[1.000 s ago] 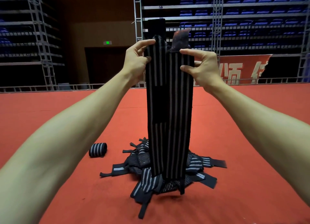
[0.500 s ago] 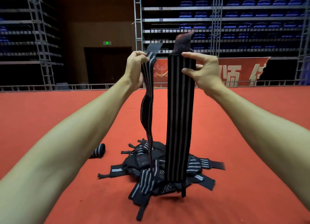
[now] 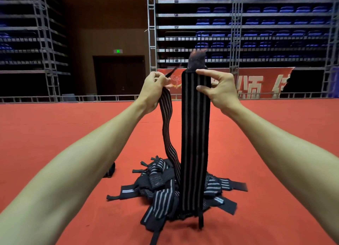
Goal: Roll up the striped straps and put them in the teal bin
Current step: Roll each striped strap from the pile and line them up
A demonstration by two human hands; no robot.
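Note:
Two black straps with grey stripes hang in front of me. My right hand (image 3: pixel 217 90) pinches the top of the wide flat strap (image 3: pixel 194 144), which hangs straight down to the floor. My left hand (image 3: pixel 153 90) grips the top of a second, twisted strap (image 3: pixel 167 133) that sags in a wavy line to the pile of striped straps (image 3: pixel 165 189) on the red floor. A rolled-up strap (image 3: pixel 110 171) lies left of the pile, half hidden by my left forearm. No teal bin is in view.
Red carpet floor (image 3: pixel 256 171) spreads all around the pile. A low metal rail (image 3: pixel 73 98) runs along the far edge, with scaffold stands, blue seats and a red banner (image 3: pixel 256 83) behind it.
The two straps, held together a second ago, have been pulled apart. My left hand has drawn its strap to the left and both hands have come down lower.

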